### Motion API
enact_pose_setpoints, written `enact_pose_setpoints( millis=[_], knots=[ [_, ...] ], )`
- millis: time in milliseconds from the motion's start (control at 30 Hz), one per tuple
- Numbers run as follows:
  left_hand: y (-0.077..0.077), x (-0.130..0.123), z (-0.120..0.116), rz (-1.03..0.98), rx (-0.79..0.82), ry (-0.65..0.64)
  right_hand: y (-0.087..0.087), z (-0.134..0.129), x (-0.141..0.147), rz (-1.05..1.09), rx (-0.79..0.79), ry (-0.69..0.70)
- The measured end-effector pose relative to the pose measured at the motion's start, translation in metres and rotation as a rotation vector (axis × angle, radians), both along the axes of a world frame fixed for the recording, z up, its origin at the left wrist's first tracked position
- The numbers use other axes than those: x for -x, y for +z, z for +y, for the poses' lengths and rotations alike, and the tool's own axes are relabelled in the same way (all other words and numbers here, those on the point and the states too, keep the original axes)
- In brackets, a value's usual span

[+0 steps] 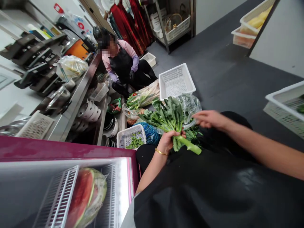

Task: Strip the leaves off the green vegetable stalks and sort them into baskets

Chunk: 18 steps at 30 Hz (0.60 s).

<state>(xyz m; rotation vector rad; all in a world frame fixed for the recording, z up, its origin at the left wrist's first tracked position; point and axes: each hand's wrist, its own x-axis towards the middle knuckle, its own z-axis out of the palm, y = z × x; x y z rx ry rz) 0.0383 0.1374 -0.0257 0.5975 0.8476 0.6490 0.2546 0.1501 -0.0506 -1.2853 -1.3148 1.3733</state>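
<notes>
Over the lap, left hand (167,141) clamps leafy greens (171,117) round the stems, thick stalk end pointing right. Right hand (210,119) half-curled near clear plastic bag (190,104); can't tell if fingers pinch anything. White basket (177,79) sits beyond greens, small basket (120,140) with green pieces left, co-worker (122,61) farther back.

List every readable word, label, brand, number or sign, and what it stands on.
No text is readable.
Red-and-white rounded patch, upper left: too small and blurred.
Red ring-shaped markings on white backing nearby: too blurred.
Leafy green vegetable with thick stem, in the left hand: no lettering visible.
</notes>
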Motion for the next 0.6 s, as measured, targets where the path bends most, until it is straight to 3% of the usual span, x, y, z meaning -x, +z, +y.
enact_pose_setpoints(
  millis=[133, 267, 400, 500, 600],
  knots=[
    [0.004, 0.016, -0.013, 0.016, -0.063, 0.191, 0.007, 0.013, 0.059, 0.093, 0.113, 0.217],
    [-0.006, 0.035, -0.021, 0.011, -0.077, 0.391, 0.007, 0.023, 0.098, 0.258, 0.175, 0.158],
    [-0.013, 0.043, -0.016, -0.107, 0.009, 0.628, -0.009, 0.005, 0.122, 0.445, 0.174, 0.057],
    [-0.013, 0.052, -0.009, -0.103, 0.021, 0.756, -0.025, -0.014, 0.116, 0.239, 0.063, 0.032],
    [-0.017, 0.057, -0.01, 0.072, -0.13, 0.805, -0.023, -0.014, 0.101, -0.065, -0.069, 0.129]
  ],
)
